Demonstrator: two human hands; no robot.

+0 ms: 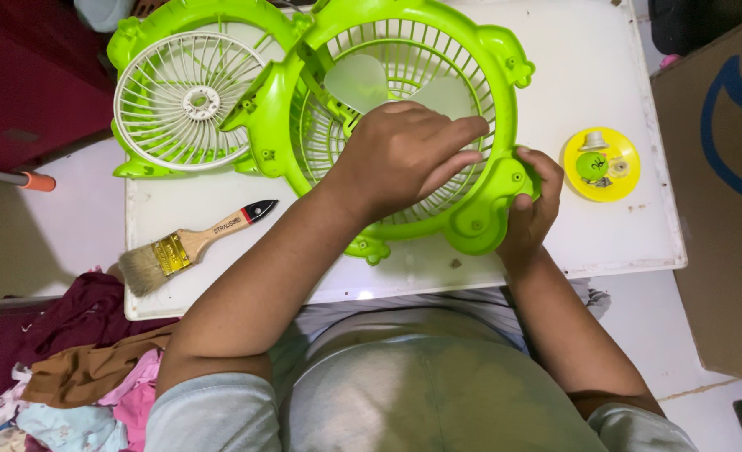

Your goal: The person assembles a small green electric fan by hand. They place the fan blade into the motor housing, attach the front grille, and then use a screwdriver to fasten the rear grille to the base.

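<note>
We see the green fan housing (488,209) lying on the white bench (605,75), its grille face up and the pale blades (358,79) showing inside it. The left hand (404,151) lies over the middle of the housing, fingers (459,130) stretched out flat and close together across the grille; we cannot tell whether they pinch anything beneath. The right hand (532,201) is at the housing's near right corner, fingers curled tight around the green rim there, holding it.

Just left of the housing, touching it, lies the second green frame (137,38) with a white round grille (189,100) set in it. Nearer to us than that frame, still left of the housing, a paintbrush (191,244) rests on the bench, bristles pointing away from the housing. To the right of the housing, a little apart from the right hand, sits a yellow disc (601,165) carrying a small green knob and a few tiny parts. Off the bench, far right of the housing, stands a cardboard box (722,192); far left and below, a heap of clothes (70,368) lies on the floor.
</note>
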